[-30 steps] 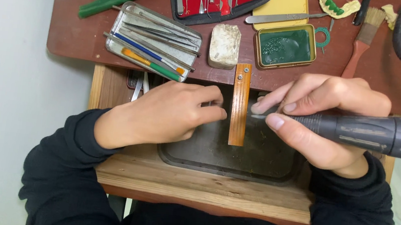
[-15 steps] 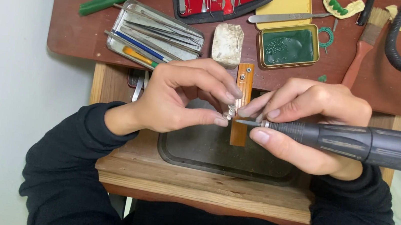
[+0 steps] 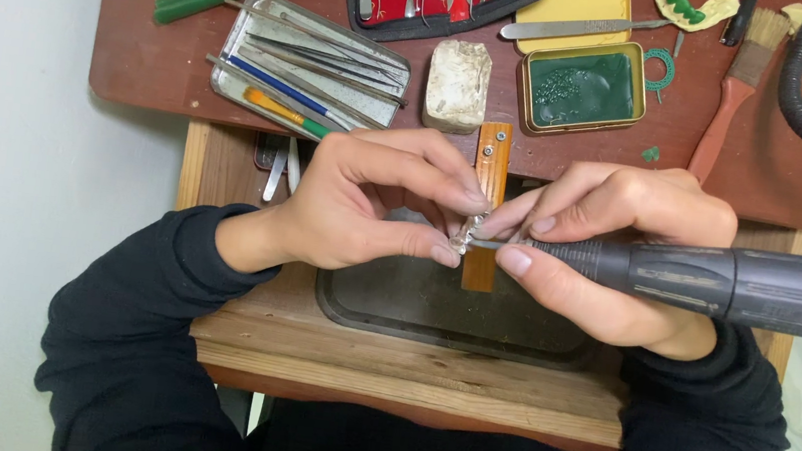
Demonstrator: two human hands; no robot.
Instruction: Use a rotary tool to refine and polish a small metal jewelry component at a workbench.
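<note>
Over the wooden bench peg (image 3: 490,180), left hand (image 3: 363,201) pinches a small metal piece (image 3: 469,231) while right hand (image 3: 609,254) grips the grinder (image 3: 716,284) against it, grinding under way, unfinished.

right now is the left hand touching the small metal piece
Touching. The head view shows the left hand pinching the small metal piece between thumb and forefinger above the orange peg.
</note>
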